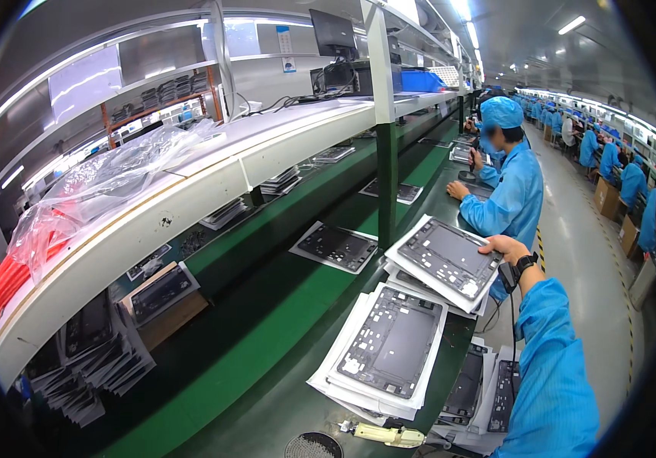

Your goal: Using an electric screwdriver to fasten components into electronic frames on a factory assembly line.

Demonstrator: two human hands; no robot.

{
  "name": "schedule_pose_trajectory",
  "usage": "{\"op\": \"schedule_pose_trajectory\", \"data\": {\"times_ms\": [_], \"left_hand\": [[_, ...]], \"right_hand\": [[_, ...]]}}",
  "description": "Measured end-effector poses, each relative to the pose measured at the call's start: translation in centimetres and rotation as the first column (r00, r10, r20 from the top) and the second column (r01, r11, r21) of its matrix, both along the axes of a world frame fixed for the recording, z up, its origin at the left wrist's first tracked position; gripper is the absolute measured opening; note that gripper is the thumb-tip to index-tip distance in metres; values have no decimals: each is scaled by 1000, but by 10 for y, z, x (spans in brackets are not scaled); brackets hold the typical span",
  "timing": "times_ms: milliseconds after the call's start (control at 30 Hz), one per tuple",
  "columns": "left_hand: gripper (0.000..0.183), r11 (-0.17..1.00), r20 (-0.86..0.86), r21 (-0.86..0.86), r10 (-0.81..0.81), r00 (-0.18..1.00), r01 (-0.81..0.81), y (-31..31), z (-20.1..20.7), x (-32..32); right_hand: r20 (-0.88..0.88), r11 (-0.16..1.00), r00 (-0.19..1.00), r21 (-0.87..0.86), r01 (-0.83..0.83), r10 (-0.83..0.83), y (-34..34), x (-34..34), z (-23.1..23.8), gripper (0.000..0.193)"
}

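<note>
My right hand (505, 247), with a black watch on its wrist, reaches forward from a blue sleeve. Its fingers close on the right edge of a dark tablet housing (454, 256) backed by a white sheet. That housing is tilted over a stack of similar sheets and housings (408, 282), and I cannot tell whether it still touches the stack. Nearer to me, a second pile carries another tablet housing (393, 342) face up, with small pale parts along its left side. My left hand is out of view.
A yellowish electric screwdriver (387, 435) lies by a round dish (312, 446) of small pieces at the bench's near edge. One housing (335, 247) sits on the green belt (267, 336). A white post (380, 69) and shelf edge (190, 183) stand left; a co-worker (507, 175) sits ahead.
</note>
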State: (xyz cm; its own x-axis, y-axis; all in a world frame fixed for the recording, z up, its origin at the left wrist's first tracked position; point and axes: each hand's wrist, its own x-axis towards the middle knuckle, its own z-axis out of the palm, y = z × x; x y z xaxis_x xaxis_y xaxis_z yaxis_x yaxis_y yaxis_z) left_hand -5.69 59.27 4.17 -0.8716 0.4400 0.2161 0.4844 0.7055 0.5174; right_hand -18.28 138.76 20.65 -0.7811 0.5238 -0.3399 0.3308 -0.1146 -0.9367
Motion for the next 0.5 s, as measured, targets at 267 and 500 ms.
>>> {"op": "schedule_pose_trajectory", "data": {"times_ms": [267,500], "left_hand": [[18,968,-27,-57,245,969,-246,-29,-4,44],[20,894,-77,-101,431,899,-437,-49,14,82]], "right_hand": [[171,912,983,409,-9,-67,31,3,-39,21],[-47,793,971,569,219,-234,53,-36,-84,20]]}}
